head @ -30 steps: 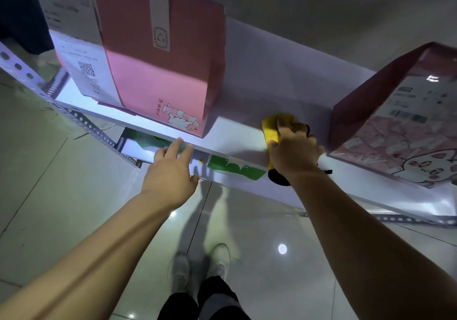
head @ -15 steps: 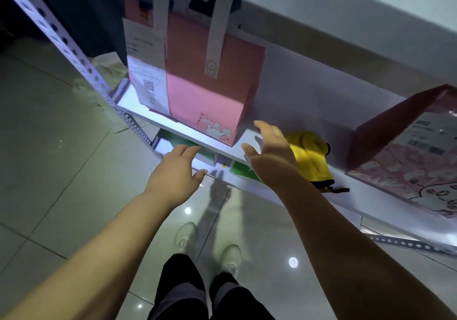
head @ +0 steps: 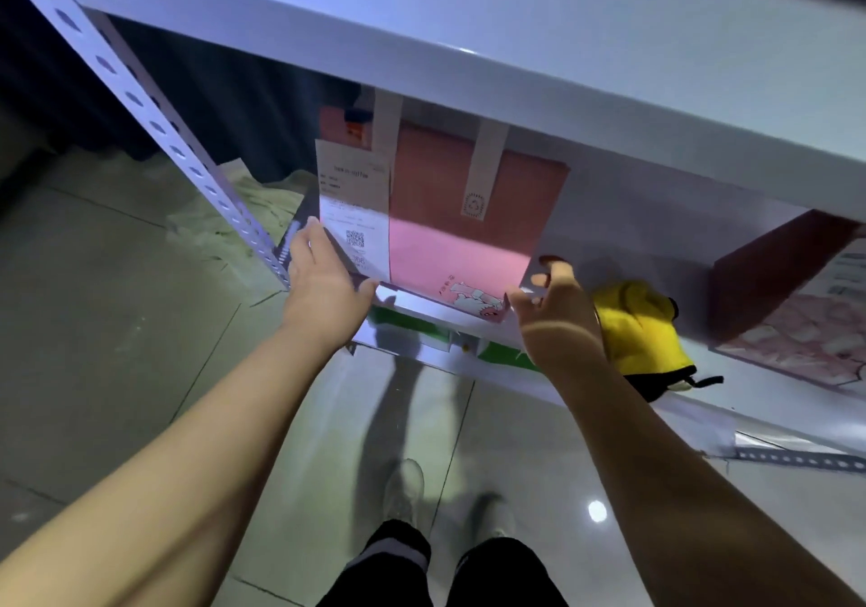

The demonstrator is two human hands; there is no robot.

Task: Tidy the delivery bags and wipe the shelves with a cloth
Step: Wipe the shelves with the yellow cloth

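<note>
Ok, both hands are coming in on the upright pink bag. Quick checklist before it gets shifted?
1. Left hand at the pink bag near its left bottom corner: ok, contact cannot tell.
2. Right hand open by the right corner: ok, not gripping.
3. Yellow cloth put down, out of both hands: ok.
4. Bag upright, handles up: ok.
5. Receipt attached to the front: ok.
6. Second bag apart to the right: ok.

At frame centre a delivery bag [head: 468, 231] stands on the shelf [head: 656, 250] under an upper shelf board [head: 515, 34], with a cloth [head: 642, 330] lying to its right and a second bag [head: 796, 306] at the right edge.
</note>
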